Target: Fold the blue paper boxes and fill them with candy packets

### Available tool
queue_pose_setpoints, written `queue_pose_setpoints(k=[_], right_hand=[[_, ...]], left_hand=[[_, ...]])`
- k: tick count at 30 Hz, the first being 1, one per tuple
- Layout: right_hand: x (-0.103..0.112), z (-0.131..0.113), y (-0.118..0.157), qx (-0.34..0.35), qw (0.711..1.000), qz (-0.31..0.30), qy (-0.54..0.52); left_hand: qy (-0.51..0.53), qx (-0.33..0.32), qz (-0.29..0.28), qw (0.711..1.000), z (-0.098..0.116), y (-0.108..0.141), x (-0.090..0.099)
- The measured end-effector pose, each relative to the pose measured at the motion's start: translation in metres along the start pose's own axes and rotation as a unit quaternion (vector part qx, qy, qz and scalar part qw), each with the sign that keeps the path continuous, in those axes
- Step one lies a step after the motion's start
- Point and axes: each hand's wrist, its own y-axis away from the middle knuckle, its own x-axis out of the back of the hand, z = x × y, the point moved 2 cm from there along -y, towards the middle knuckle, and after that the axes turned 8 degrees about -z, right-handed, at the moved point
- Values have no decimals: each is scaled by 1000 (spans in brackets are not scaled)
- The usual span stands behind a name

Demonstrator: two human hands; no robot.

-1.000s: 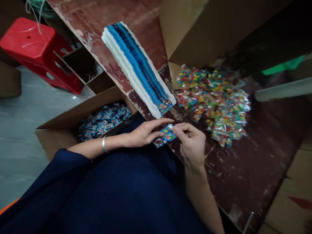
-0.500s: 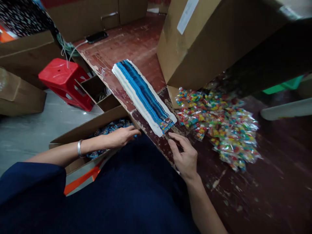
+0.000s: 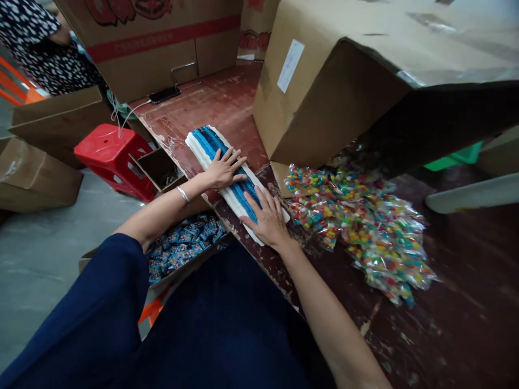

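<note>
1. The row of overlapping blue-and-white packaging pieces (image 3: 238,195) lies lengthwise on the red table (image 3: 227,100).
2. The left hand (image 3: 222,174) rests on the row's middle, fingers spread wide, grasping nothing.
3. The right hand (image 3: 268,220) lies flat across the row's near end, fingers extended, also gripping nothing.
4. Clear candy bags (image 3: 357,227) heap right of the row.
5. Small blue packs (image 3: 186,243) lie lower left of the row.
6. A phone (image 3: 164,95) sits beyond the row.
</note>
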Motion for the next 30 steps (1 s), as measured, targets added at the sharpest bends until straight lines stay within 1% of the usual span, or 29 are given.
queue_pose_setpoints(k=[2, 7, 12, 14, 18, 23, 30], right_hand=[[-7, 3, 5, -6, 1000, -13, -3], [-13, 7, 25, -15, 1000, -7, 2], [-13, 7, 40, -23, 1000, -5, 4], [-12, 7, 47, -24, 1000, -5, 0], [-9, 7, 66, -35, 999, -13, -3], [-7, 8, 89, -58, 998, -18, 3], [-9, 14, 115, -88, 996, -24, 0]], left_hand=[[-7, -8, -7, 1000, 3, 2, -7], [-13, -61, -15, 998, 19, 8, -16], [-12, -86, -11, 996, 34, 10, -26], [-15, -106, -9, 994, 40, 12, -29], [-11, -143, -29, 989, 55, 16, -31], [13, -211, -54, 976, 79, 21, -34], [12, -241, -39, 970, 104, 35, -47]])
